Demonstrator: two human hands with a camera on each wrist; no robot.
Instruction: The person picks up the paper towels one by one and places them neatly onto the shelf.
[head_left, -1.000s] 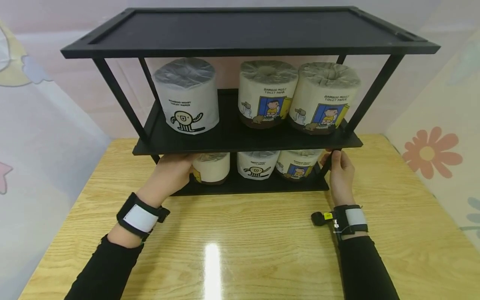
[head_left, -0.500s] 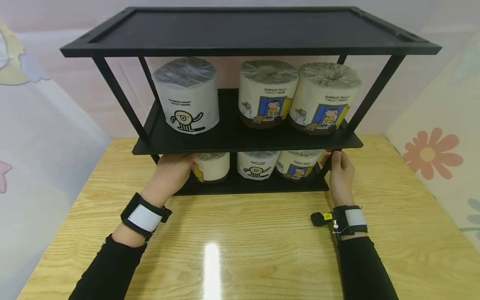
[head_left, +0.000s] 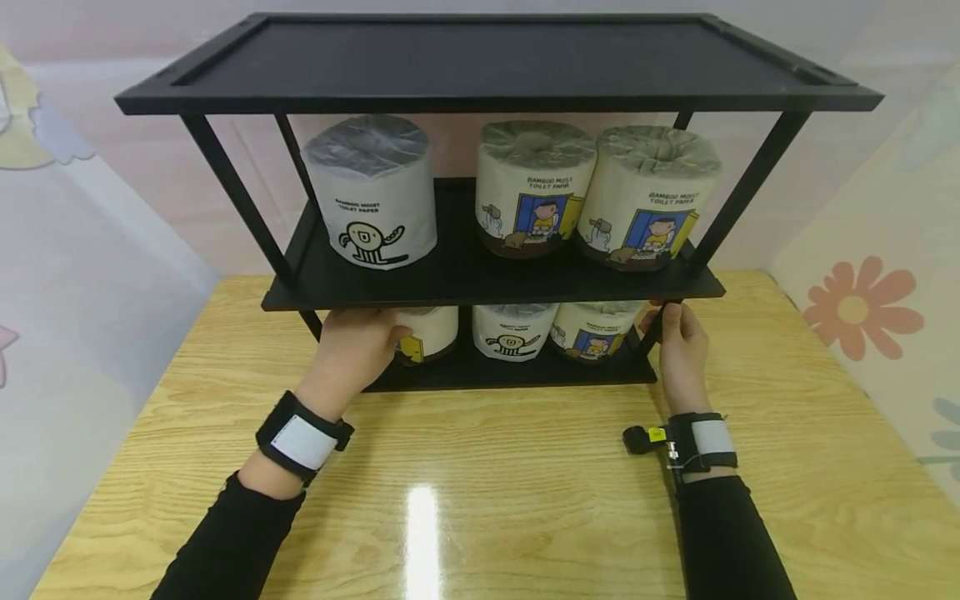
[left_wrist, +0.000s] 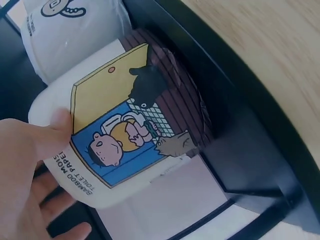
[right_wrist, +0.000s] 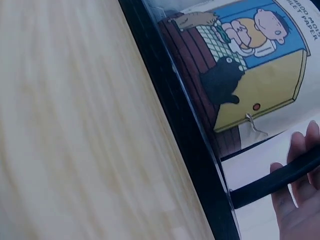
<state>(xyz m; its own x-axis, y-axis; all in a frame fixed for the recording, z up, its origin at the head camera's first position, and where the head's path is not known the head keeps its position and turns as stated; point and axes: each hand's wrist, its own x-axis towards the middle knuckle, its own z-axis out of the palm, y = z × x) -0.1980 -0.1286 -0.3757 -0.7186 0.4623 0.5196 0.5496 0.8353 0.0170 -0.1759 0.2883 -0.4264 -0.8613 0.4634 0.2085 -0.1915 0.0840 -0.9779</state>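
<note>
On the lower tier of a black shelf rack (head_left: 487,293), my left hand (head_left: 348,354) holds the leftmost toilet paper roll (head_left: 438,329). In the left wrist view its thumb lies on the printed wrapper of that toilet paper roll (left_wrist: 125,120), with the fingers at the roll's far side. The roll stands upright, its boy-and-door picture partly turned to the front. At the rack's right front post (right_wrist: 275,182), my right hand (head_left: 684,346) grips the post, thumb in front and fingers behind. Part of the left hand is hidden under the middle board.
Beside the held roll stand a white roll (head_left: 513,333) and a picture-printed roll (head_left: 592,333). The middle tier bears a white roll (head_left: 371,200) and two picture-printed rolls (head_left: 534,192). The rack's top board (head_left: 487,62) overhangs them. A wooden table (head_left: 525,483) lies in front.
My left hand has shifted rightward and turned the leftmost lower roll, so more of its yellow door shows at the front. My right hand stays on the post.
</note>
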